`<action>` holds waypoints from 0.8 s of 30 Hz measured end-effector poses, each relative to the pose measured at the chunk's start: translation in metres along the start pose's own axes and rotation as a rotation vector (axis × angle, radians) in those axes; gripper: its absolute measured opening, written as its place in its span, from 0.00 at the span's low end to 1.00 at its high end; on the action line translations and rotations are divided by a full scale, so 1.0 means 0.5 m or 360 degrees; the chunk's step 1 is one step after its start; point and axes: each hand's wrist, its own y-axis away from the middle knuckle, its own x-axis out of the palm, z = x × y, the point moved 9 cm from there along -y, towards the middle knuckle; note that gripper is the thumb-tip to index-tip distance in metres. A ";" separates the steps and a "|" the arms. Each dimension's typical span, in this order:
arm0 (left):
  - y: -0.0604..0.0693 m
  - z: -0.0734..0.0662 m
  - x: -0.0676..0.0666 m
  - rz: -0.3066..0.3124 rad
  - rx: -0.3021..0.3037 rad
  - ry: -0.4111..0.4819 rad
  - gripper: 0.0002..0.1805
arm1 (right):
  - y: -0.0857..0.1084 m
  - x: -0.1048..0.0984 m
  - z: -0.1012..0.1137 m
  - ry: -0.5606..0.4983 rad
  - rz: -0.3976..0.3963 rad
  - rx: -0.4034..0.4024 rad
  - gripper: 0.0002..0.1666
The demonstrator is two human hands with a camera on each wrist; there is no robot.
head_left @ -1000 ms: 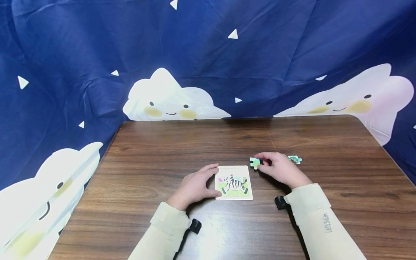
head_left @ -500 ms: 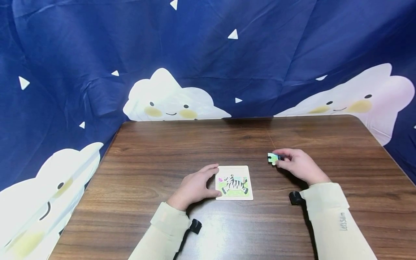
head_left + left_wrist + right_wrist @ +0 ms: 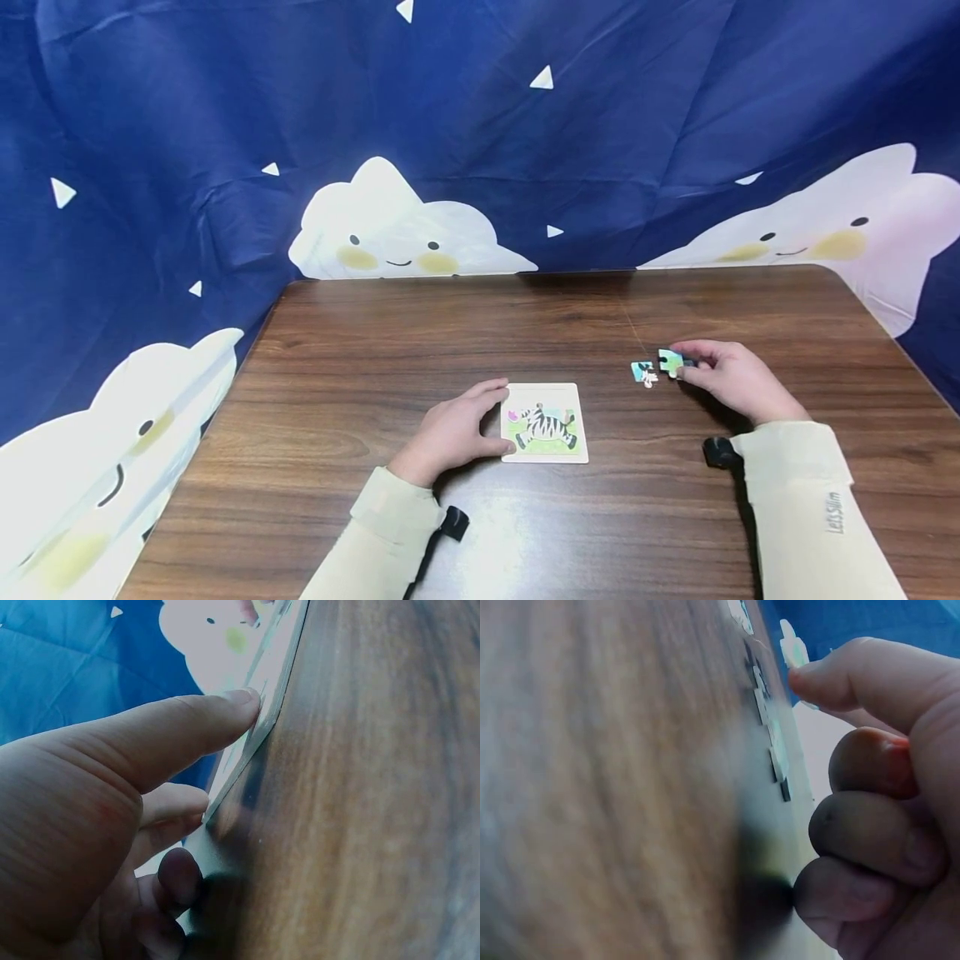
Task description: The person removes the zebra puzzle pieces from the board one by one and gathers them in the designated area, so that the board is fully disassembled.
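My right hand point(image 3: 738, 379) pinches a green-and-blue jigsaw piece point(image 3: 670, 363) between thumb and forefinger, raised off the tabletop in the right wrist view. Under that hand, jigsaw pieces point(image 3: 775, 742) lie on the wood, mostly hidden in the head view. Just left of the held piece lies another jigsaw piece point(image 3: 643, 373) with black, white and blue print. A square puzzle board point(image 3: 543, 457) with a zebra picture lies flat nearer the person. My left hand point(image 3: 453, 433) rests at the board's left side, thumb on its lower left and extended fingers at its upper left corner.
The brown wooden table point(image 3: 420, 333) reaches back to a dark blue curtain point(image 3: 480, 108) printed with clouds and white triangles. Black straps point(image 3: 453, 523) circle both wrists over pale sleeves.
My right hand has moved right, carrying the pinched jigsaw piece away from the board. The black-and-white piece on the table has come into view. My left hand stays on the board.
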 end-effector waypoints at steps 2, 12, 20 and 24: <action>0.000 -0.001 0.001 0.0001 0.0006 0.0001 0.43 | -0.001 -0.002 -0.005 0.0007 0.0015 0.0008 0.23; 0.001 0.003 -0.001 -0.0009 -0.0012 -0.0010 0.43 | 0.008 -0.025 -0.044 0.0040 0.0018 0.0069 0.25; 0.001 0.000 0.001 0.0007 -0.0010 0.0003 0.43 | 0.023 -0.041 -0.076 0.0142 0.0071 0.0098 0.26; -0.001 0.000 0.000 0.0002 -0.0007 -0.0009 0.43 | 0.022 -0.044 -0.082 0.0167 0.0098 0.0107 0.27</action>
